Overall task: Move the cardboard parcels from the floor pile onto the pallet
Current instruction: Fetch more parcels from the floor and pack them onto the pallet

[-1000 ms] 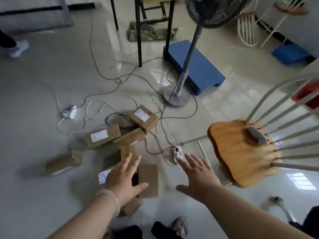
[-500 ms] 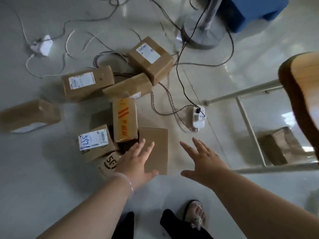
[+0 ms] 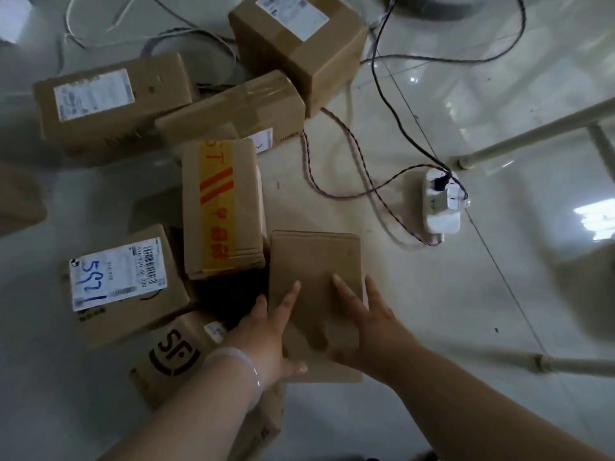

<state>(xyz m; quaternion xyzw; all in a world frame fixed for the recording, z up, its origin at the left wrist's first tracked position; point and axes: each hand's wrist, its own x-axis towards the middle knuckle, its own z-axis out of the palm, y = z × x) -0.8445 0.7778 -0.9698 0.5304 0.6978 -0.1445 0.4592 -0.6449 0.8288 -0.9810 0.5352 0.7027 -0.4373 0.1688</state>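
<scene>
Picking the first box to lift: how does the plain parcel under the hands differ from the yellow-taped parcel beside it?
The plain parcel shows bare cardboard; the yellow-taped parcel carries a yellow strip with orange stripes. The left hand and right hand touch the plain parcel; the yellow-taped parcel is untouched. The plain parcel lies nearer the person than the yellow-taped parcel. Both are brown cardboard boxes.

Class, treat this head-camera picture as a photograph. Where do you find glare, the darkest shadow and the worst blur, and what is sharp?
Head view: window glare whitens the glossy floor at right. Head view again: the darkest shadow pools just left of the plain parcel, by the left hand. The parcel at the left edge is smeared by blur, while the handwritten label reads clearly.
</scene>
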